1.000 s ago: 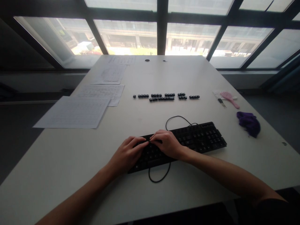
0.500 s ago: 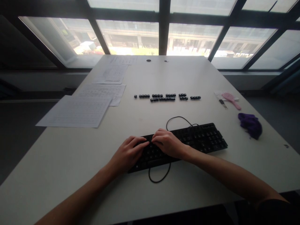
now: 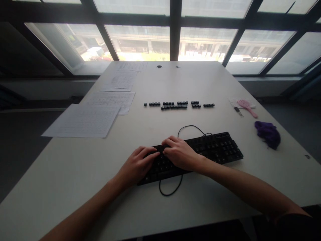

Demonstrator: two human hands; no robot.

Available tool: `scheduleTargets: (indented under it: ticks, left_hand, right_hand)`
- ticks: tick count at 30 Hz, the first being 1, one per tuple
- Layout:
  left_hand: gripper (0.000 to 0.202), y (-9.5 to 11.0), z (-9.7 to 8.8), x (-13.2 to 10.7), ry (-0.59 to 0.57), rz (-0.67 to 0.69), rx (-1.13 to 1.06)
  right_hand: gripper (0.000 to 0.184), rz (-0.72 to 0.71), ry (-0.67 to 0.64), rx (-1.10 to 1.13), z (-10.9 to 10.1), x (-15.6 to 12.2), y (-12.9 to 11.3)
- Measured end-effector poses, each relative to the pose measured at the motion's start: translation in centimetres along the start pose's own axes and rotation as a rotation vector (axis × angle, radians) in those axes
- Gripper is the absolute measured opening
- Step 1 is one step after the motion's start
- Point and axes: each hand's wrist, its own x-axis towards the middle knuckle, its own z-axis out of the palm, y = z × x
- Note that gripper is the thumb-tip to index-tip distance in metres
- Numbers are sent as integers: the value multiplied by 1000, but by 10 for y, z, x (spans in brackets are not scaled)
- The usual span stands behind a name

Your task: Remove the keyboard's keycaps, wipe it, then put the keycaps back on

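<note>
A black keyboard (image 3: pixel 213 147) lies at a slant on the white table in front of me. Over its left end curls my left hand (image 3: pixel 140 164), gripping it, with thumb and forefinger reaching onto the upper-left keys. Close beside those fingertips, my right hand (image 3: pixel 179 152) bends over the keyboard with its fingers drawn together at the upper-left keys. Whatever is between the right fingertips is too small to make out. Farther back, loose black keycaps (image 3: pixel 179 106) stand in two broken rows, set out in small groups.
Paper sheets (image 3: pixel 82 120) overlap along the table's left side. On the right are a pink hairbrush (image 3: pixel 247 107), a small dark-handled tool (image 3: pixel 238 111) and a purple cloth (image 3: pixel 268 134). The keyboard's cable (image 3: pixel 170 195) loops out in front and behind. Windows line the far end.
My right hand's forefinger has lifted and bent a little, and its fingers have shifted slightly on the keys. The left hand stays in place on the keyboard. The view tilts up slightly.
</note>
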Motion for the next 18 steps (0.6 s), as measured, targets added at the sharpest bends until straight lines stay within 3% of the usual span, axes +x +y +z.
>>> scheduleTargets:
  ticks: [5,8,13,18]
  left_hand:
    - [32,6,-10,4,-24,-37,-19]
    - [22,-6,-20,27,24,-117,-81]
    - [20,-67,-15,114,252,-326,-133]
    - [27,-120,13,194,261,-415,-43]
  right_hand:
    - [15,24,14,67,-3,-4,0]
    - [11,78,87,182,-8,6,26]
    - [12,322,285,24,-19,58,106]
    - [16,333,133,-214,-18,114,159]
